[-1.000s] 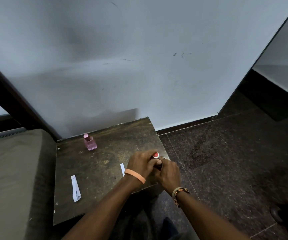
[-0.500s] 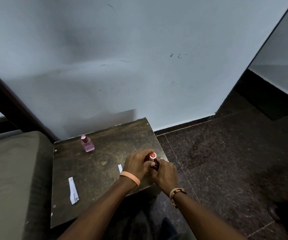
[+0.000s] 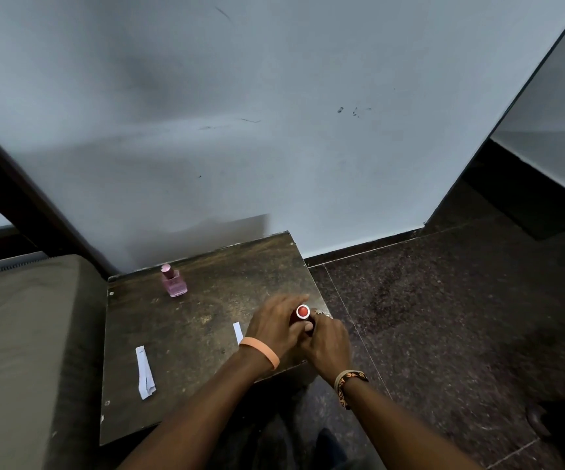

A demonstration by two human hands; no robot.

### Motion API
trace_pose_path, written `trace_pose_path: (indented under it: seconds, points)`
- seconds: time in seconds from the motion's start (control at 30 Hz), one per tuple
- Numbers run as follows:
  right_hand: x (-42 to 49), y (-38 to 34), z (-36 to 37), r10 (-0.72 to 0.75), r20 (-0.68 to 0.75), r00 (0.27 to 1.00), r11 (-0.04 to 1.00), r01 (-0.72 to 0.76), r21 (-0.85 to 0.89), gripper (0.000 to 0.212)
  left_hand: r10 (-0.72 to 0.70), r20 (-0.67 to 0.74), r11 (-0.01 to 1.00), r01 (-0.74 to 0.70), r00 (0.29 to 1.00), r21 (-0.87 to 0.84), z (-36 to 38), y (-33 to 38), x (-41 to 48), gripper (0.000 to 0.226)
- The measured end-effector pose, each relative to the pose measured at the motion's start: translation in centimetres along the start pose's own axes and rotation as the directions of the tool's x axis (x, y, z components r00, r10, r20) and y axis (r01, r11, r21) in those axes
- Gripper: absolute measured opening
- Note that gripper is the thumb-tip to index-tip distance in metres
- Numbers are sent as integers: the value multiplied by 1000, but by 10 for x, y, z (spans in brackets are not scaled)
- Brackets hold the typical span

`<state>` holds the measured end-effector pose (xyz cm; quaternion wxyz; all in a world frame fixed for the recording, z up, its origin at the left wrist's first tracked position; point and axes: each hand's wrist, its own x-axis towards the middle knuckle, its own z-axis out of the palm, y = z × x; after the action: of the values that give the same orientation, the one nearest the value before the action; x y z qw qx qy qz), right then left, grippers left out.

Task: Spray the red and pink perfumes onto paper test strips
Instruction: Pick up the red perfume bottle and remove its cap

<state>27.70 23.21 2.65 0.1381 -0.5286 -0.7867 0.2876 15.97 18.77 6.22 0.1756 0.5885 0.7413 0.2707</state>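
The red perfume bottle (image 3: pixel 303 313) stands near the right edge of the dark wooden table (image 3: pixel 189 327), only its round red cap and a bit of dark body showing. My left hand (image 3: pixel 274 329) wraps its cap side, thumb against it. My right hand (image 3: pixel 327 344) grips the bottle's body from the right. The pink perfume bottle (image 3: pixel 172 283) stands upright at the table's back left, capped. One white paper strip (image 3: pixel 145 372) lies at the front left; a second paper strip (image 3: pixel 238 332) lies just left of my left hand, partly hidden by it.
A grey-brown cushion (image 3: pixel 20 351) lies against the table's left side. A pale wall (image 3: pixel 240 130) rises right behind the table. Dark speckled floor (image 3: pixel 444 317) spreads to the right, with a dark object at the far lower right edge.
My hands stay clasped on the red bottle at the same spot; my left fingers have spread out a little. The view shifted slightly.
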Motion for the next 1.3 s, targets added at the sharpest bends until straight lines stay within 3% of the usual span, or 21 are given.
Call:
trace_pose_path:
  seconds: [0.07,0.27,0.43,0.63,0.83,1.03,1.3]
  points:
    - [0,1,1,-8,-8,1000,1000,9,4,9,20,39,1000,-20,999,-7,0,0,-1,62]
    - [-2,0,2,-19,-21,1000,1000,19,23,8,6,22,1000,-6,1000,-9,-2,-3,2,48]
    - [-1,1,2,-4,-15,1000,1000,4,4,12,52,64,999,-52,997,-5,-1,-2,0,69]
    - [-1,1,3,-12,-28,1000,1000,13,12,7,38,-17,999,-38,999,-18,-2,-4,-1,44]
    - [0,1,3,-2,-18,1000,1000,1,-5,11,43,56,999,-44,998,18,-2,-6,-1,63]
    - [-1,2,4,1,-32,999,1000,0,16,9,28,37,999,-29,999,16,-4,-3,-1,50]
    - [6,-3,-8,38,131,991,996,-49,79,27,-9,-96,994,-2,995,-108,-19,5,0,49]
